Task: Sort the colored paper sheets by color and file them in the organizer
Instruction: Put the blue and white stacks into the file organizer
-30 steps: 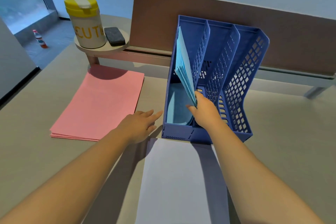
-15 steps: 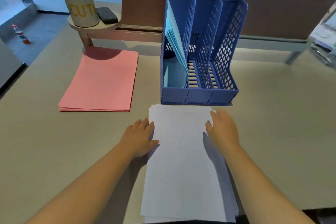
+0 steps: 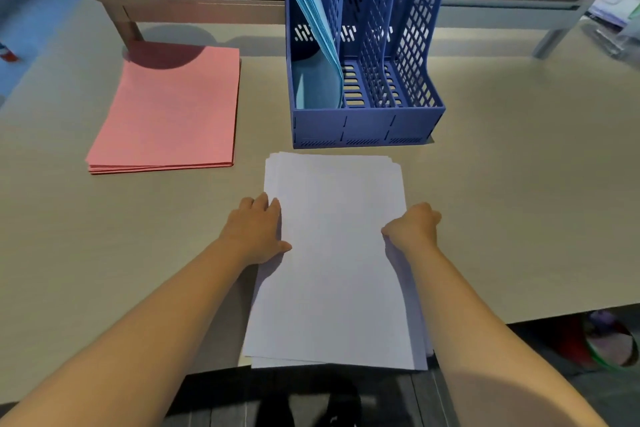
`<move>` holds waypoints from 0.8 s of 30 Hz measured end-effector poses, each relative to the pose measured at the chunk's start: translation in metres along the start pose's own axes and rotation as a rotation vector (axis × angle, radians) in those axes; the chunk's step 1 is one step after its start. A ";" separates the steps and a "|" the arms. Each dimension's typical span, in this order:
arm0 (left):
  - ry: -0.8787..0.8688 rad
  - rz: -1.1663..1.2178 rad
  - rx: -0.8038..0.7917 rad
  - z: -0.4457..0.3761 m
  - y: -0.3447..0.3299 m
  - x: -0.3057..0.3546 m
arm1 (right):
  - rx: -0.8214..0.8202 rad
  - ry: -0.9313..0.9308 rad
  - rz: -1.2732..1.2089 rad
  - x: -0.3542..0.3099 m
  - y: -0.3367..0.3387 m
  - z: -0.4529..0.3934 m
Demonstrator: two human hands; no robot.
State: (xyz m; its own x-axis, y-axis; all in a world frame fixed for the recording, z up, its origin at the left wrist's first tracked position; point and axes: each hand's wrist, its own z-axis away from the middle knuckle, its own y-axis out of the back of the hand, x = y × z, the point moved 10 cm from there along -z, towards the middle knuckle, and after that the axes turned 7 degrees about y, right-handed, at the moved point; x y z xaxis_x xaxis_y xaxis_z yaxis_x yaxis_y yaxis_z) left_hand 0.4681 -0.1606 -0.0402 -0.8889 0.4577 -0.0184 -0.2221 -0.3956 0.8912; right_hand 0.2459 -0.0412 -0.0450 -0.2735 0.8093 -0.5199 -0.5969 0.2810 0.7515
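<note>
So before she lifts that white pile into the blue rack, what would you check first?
1. Left hand on the white pile: ok, fingers lie flat on its left edge.
2. Right hand has a grip: cannot tell, fingers are curled at the right edge, but whether they are under the sheets is hidden.
3. Pile squared up: not ok, sheet corners fan out at the far and near ends.
4. Free slot in the rack: ok, middle and right slots are empty; blue sheets fill the left one.
5. Pink pile out of the way: ok, it lies apart to the left.
</note>
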 end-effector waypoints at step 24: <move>0.548 0.964 0.107 0.001 -0.016 -0.057 | -0.311 -0.005 -0.546 -0.030 -0.024 0.012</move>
State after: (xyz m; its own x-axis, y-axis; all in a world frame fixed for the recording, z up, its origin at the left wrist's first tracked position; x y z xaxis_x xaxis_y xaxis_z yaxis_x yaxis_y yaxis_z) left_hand 0.5226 -0.1794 -0.0531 -0.7334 -0.4284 0.5278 0.6685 -0.3134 0.6744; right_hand 0.2771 -0.0657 -0.0426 0.1356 0.5939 -0.7930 -0.8412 0.4918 0.2245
